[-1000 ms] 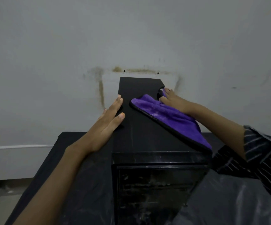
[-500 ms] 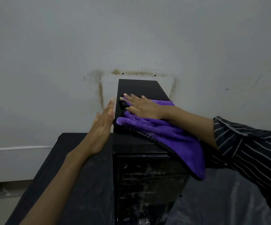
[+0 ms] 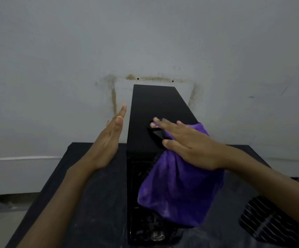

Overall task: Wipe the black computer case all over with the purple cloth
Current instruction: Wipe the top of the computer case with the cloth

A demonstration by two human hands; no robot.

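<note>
Head cam: black computer case (image 3: 155,108) stands upright on a black-covered table (image 3: 98,203), with its far end close to the wall (image 3: 145,42). Far half of the case top is bare matte black. Front face points at me, glossy and dust-streaked.

Purple cloth (image 3: 177,192) lies on the near right part of the case top. It drapes over the front edge and hangs down the front face, covering its upper right. A black-edged corner of the cloth sits folded by my fingertips.

Right hand (image 3: 191,147) is flat on the cloth at the top's front edge, palm down. Fingers (image 3: 164,125) are straight and spread, tips reaching the black-edged corner. Thumb points left, apart from the rest. I'm pressing, not pinching: nothing is curled round the fabric.

Left hand (image 3: 107,140) is edge-on just beside the case's left side, palm toward it. Fingers (image 3: 121,113) are straight and pressed together, pointing away from me, tips showing against the wall. It holds nothing. Cannot tell whether the palm touches the side panel.

Rest:
- Brown stain outline (image 3: 113,102) on the wall behind the case, with two small dark holes (image 3: 138,78) along its top.
- White cable (image 3: 20,158) runs along the wall at left.
- Striped sleeve (image 3: 270,228) at lower right.
</note>
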